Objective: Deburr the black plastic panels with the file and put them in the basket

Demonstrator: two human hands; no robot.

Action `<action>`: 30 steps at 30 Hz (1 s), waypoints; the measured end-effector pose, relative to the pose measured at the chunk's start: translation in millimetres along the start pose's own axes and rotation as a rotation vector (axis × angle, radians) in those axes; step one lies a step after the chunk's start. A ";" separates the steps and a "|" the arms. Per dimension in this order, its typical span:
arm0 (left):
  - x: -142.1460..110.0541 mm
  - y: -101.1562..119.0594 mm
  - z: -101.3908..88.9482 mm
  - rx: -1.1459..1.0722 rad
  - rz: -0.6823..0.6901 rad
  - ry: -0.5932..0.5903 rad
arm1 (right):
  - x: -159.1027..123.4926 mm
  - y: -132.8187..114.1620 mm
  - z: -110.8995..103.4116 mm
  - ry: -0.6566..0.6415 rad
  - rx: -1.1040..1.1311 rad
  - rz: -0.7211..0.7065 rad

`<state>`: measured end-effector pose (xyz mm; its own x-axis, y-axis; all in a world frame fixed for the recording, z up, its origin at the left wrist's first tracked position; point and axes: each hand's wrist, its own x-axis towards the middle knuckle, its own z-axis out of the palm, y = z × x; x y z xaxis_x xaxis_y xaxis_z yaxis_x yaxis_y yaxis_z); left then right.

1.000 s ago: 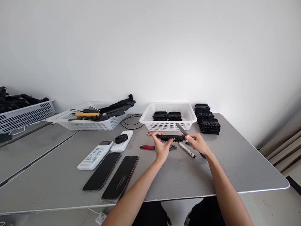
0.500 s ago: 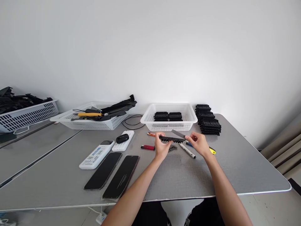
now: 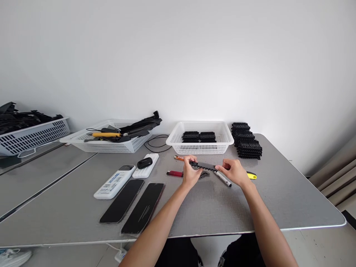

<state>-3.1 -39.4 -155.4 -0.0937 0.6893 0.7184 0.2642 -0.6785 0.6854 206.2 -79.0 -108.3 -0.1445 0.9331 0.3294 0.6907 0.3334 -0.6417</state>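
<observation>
My left hand (image 3: 190, 177) is closed on the left end of a black plastic part with a toothed edge (image 3: 205, 169), held just above the table. In the fingers of my right hand (image 3: 234, 171) is the right end of a thin, flat grey strip (image 3: 207, 165), its material unclear. The strip lies along the top of the part. Below and around the hands are a white marker pen (image 3: 223, 179), a red lighter (image 3: 175, 173), an orange lighter (image 3: 178, 158) and a yellow-ended tool (image 3: 251, 175), partly hidden by my right hand.
Similar black parts sit in a white basket (image 3: 200, 149) and in stacks (image 3: 249, 149) beside it. Another basket (image 3: 122, 146) holds black pieces and a yellow-handled tool. Two phones (image 3: 122, 201), a power bank (image 3: 114, 182) and a black case (image 3: 144, 163) lie to the left.
My right hand has moved slightly left and down. The grey strip, tilted up off the part before, now lies along its top. The left hand has barely moved.
</observation>
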 end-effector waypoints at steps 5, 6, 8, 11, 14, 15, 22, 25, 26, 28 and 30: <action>3.9 -5.5 -4.4 0.024 -0.011 0.014 | 0.3 4.5 -8.3 0.001 -0.035 0.025; 4.5 -6.0 -5.1 0.029 -0.007 0.010 | 0.5 5.1 -8.9 0.007 -0.039 0.033; 4.9 -6.2 -5.3 0.039 0.005 -0.004 | 0.7 4.9 -7.8 0.019 -0.031 0.036; 3.4 -4.8 -3.9 0.047 0.021 -0.018 | 0.7 2.0 -2.0 0.021 -0.011 0.020; 2.5 -4.4 -3.8 0.046 0.030 -0.014 | 0.9 1.4 1.0 0.004 -0.002 -0.006; 2.8 -4.9 -4.5 0.043 0.028 -0.004 | 1.1 2.4 0.2 0.001 -0.001 -0.014; 5.7 -9.3 -7.7 0.045 0.040 0.031 | 3.0 8.9 -4.7 0.040 0.022 -0.013; 4.2 -8.9 -6.2 0.037 0.060 -0.004 | 2.5 4.8 0.9 0.030 0.036 -0.023; 3.9 -8.7 -6.1 0.035 0.063 -0.012 | 2.3 4.1 1.8 0.020 0.034 -0.026; 4.3 -8.7 -6.9 0.035 0.063 -0.010 | 2.2 5.1 0.8 0.002 0.023 -0.028; 5.6 -9.0 -8.5 0.044 0.060 0.011 | 2.5 8.9 -3.1 -0.002 0.008 -0.024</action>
<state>-14.2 -31.6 -156.5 -0.0871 0.6446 0.7595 0.3116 -0.7065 0.6354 214.2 -74.1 -111.0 -0.1624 0.9251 0.3432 0.6817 0.3567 -0.6389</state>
